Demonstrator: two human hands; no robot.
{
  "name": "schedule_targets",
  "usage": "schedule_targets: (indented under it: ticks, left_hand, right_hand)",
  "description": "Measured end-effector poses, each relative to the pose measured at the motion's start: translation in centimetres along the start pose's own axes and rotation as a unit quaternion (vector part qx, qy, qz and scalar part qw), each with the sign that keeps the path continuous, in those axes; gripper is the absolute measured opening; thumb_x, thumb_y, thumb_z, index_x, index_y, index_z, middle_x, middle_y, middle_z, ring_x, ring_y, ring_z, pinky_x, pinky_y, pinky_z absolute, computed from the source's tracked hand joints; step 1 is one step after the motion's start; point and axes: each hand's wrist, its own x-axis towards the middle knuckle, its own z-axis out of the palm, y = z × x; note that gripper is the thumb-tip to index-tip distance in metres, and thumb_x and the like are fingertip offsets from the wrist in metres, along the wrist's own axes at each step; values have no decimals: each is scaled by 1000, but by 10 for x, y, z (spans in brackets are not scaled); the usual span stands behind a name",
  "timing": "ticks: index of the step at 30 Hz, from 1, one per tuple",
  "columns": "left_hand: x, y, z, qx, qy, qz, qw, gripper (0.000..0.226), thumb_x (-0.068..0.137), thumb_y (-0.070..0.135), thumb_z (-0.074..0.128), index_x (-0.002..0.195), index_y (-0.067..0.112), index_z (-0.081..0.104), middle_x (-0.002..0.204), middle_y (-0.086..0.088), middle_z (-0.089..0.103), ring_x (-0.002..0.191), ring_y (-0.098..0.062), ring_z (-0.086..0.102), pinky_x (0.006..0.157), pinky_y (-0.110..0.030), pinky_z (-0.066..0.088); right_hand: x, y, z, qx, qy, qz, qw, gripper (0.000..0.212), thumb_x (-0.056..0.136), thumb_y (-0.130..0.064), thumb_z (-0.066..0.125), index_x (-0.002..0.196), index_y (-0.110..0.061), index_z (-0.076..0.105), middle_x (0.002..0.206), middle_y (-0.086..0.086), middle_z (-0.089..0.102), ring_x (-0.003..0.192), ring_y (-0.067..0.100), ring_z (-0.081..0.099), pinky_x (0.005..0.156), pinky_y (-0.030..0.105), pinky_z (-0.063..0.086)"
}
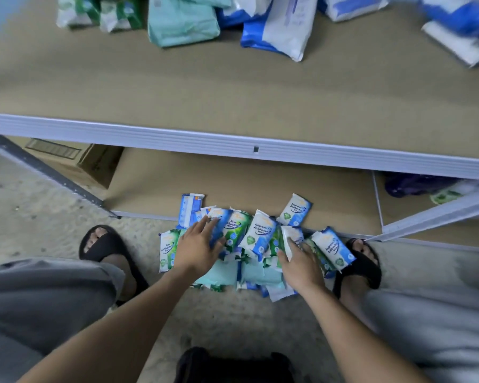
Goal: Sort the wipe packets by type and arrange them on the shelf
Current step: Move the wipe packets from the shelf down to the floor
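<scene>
A heap of small wipe packets (257, 236) lies on the floor at the front edge of the bottom shelf (260, 183), blue-white fragrance-free ones mixed with green pine ones, over flat teal packs (221, 273). My left hand (199, 244) rests on a blue-white packet (219, 222) at the heap's left, fingers curled around its edge. My right hand (302, 261) grips a white packet (289, 239) at the heap's right. The upper shelf (177, 92) carries green-white packets (97, 12), a large teal pack (183, 23) and blue-white packs (280, 29) along its back.
My feet in black sandals (105, 244) (362, 261) flank the heap on the speckled floor. A cardboard box (75, 161) sits under the shelf at left. A metal shelf beam (233, 145) crosses the view. Purple and green packs (415, 186) lie at lower right.
</scene>
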Motion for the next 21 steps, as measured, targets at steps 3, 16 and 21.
schedule_targets:
  ticks: [3, 16, 21]
  left_hand:
    - [-12, 7, -14, 13, -2, 11, 1000, 60, 98, 50, 52, 151, 25, 41, 159, -1, 37, 144, -25, 35, 114, -41, 35]
    - [-71, 67, -121, 52, 27, 102, 993, 49, 95, 49, 55, 139, 27, 54, 144, 3, 54, 130, -21, 50, 97, -34, 48]
    - [-91, 81, -171, 107, 90, 173, 975, 45, 93, 52, 54, 133, 31, 60, 133, 8, 62, 119, -21, 57, 93, -33, 47]
  right_hand:
    - [-17, -8, -12, 5, 22, -27, 999, 57, 102, -51, 38, 154, -31, 34, 158, 8, 33, 144, 33, 30, 111, 44, 37]
    - [-110, -78, -97, 11, 132, -158, 979, 50, 101, -51, 41, 145, -27, 48, 146, 0, 46, 135, 26, 40, 105, 39, 42]
    - [-140, -111, -136, 34, 188, -230, 954, 45, 100, -52, 43, 137, -29, 54, 137, -7, 50, 127, 20, 45, 99, 38, 45]
